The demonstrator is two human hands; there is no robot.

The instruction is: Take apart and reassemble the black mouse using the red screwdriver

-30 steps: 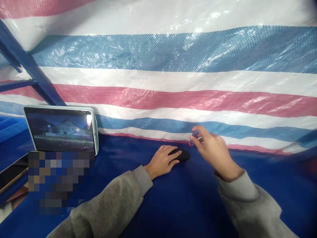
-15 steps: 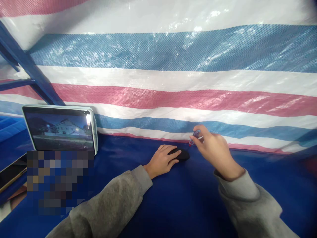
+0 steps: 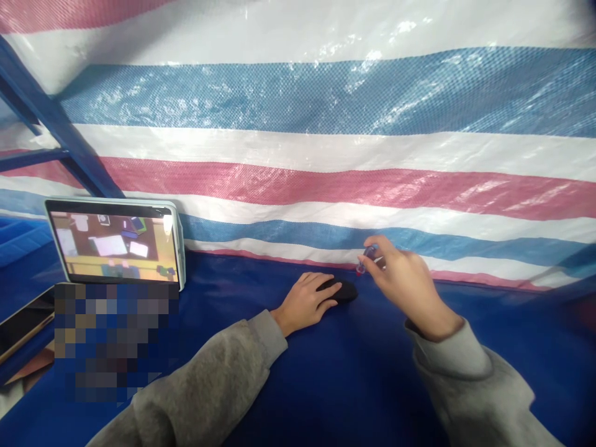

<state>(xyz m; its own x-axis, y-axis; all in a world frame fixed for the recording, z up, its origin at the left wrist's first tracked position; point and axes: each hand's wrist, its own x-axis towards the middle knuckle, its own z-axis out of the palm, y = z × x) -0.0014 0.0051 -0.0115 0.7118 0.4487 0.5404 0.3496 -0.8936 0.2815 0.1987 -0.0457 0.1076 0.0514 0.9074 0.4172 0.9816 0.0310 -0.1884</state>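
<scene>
A black computer mouse (image 3: 345,291) lies on the blue tabletop. My left hand (image 3: 308,301) rests over its left part, thumb and fingers holding it against the surface and covering much of it. Just right of the mouse and slightly above it, my right hand (image 3: 395,273) pinches a small screwdriver (image 3: 369,253) by its see-through bluish handle. A red band shows at the handle's lower end, which slants down toward the mouse. Its thin shaft is hard to make out, so I cannot tell whether the tip touches the mouse.
A tablet (image 3: 114,245) in a pale case stands at the left with a picture on its screen. A phone (image 3: 25,326) lies at the left edge beside a blurred-out patch. Striped plastic sheeting (image 3: 298,146) hangs behind the table, and a blue metal frame (image 3: 69,133) rises at the left.
The tablet's picture has switched from a dark house scene to a bright desk scene. Both hands, the mouse and the screwdriver stay almost where they were.
</scene>
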